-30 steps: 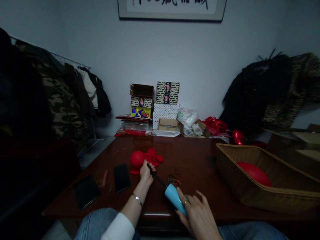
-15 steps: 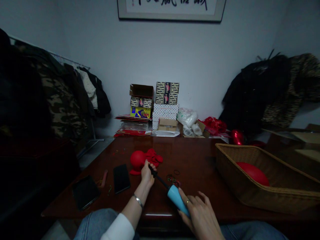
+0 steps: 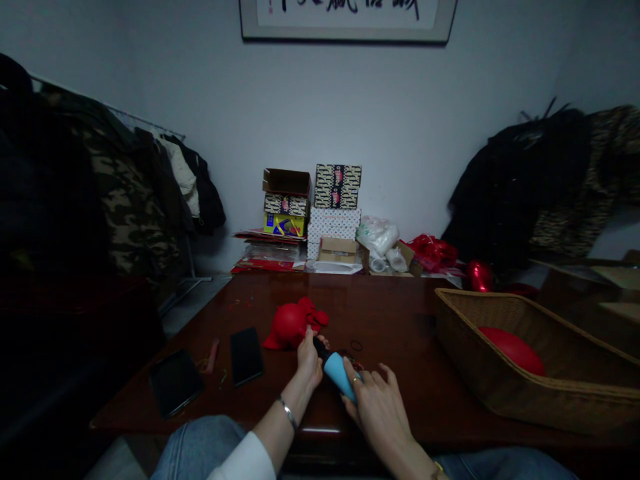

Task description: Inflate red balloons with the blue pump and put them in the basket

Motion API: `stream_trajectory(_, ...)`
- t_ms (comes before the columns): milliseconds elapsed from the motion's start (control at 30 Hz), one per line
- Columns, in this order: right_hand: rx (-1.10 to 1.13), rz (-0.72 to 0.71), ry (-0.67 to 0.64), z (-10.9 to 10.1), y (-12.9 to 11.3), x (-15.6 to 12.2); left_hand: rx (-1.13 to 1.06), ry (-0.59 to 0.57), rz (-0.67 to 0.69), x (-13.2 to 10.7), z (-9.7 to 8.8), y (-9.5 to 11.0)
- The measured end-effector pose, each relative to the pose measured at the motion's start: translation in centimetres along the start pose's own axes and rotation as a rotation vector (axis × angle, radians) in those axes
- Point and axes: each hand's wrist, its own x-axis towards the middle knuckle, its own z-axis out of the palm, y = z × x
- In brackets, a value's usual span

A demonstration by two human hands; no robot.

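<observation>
While the left hand (image 3: 311, 360) curls round the black end of a blue and black hand pump (image 3: 341, 377), just below the middle of the frame, the right hand (image 3: 377, 400) has its thumb and fingers about the blue barrel, lower and to the right. The left grip is closed on that black end; the right grip is closed loosely on the barrel, some of its fingers lying stretched out. The pump slants from the left hand down toward the lower right, over the desk (image 3: 400, 313). Right beside the left fingertips, near the centre of the frame, a rounded red balloon (image 3: 289, 325) rests on the desk, with limp red balloons (image 3: 316, 313) against its upper right; whether the pump joins the rounded one cannot be told, as the fingers cover that spot. Some small loops (image 3: 356, 346) lie just beyond the barrel, partly hidden by it. To the left of the hands, a dark flat device (image 3: 247, 357) lies near the rounded balloon, and a second dark device (image 3: 176, 383) lies farther toward the lower left, with a reddish stick (image 3: 213, 356) between them. At the right of the frame, a wicker basket (image 3: 503, 387) holds a larger red balloon (image 3: 513, 350).
</observation>
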Motion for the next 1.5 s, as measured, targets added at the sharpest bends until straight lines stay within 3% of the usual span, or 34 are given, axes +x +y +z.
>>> stream_trajectory(433, 0.028, -0.021, 0.025, 0.3, -0.2, -1.1, -0.022, 0.003, 0.073, 1.4, -0.6, 0.8)
stream_trajectory(833, 0.051, -0.144, 0.162, 0.1, 3.8, -5.5, -0.064, 0.000, 0.117, 2.9, -1.0, 3.8)
stream_trajectory(1100, 0.004, -0.133, 0.156, 0.5, 4.2, -5.8, -0.129, -0.024, 0.084, 2.3, -0.8, 3.3)
stream_trajectory(1500, 0.026, -0.058, 0.087, 0.4, 1.8, -2.9, -0.124, -0.054, 0.042, 0.6, -0.3, 1.3)
